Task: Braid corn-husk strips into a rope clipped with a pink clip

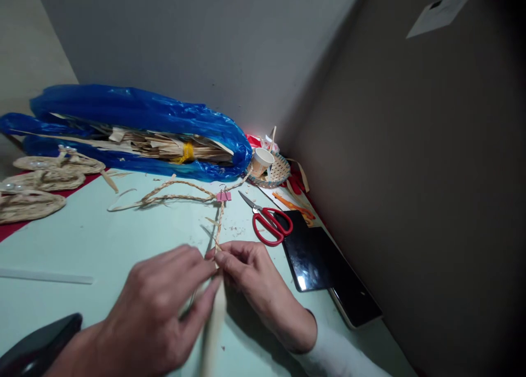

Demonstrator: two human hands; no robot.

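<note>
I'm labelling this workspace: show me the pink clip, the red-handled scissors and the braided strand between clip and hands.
Pink clip [223, 196]: head view, middle of its body.
Red-handled scissors [257, 209]: head view, near the pivot.
Braided strand [219, 223]: head view, partway along, below the clip.

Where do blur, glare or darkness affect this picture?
Head view: the left hand and the pale strip beside it look blurred; head view: a white glare spot sits on the glossy black device; head view: the wall at right darkens toward the edge.
</note>
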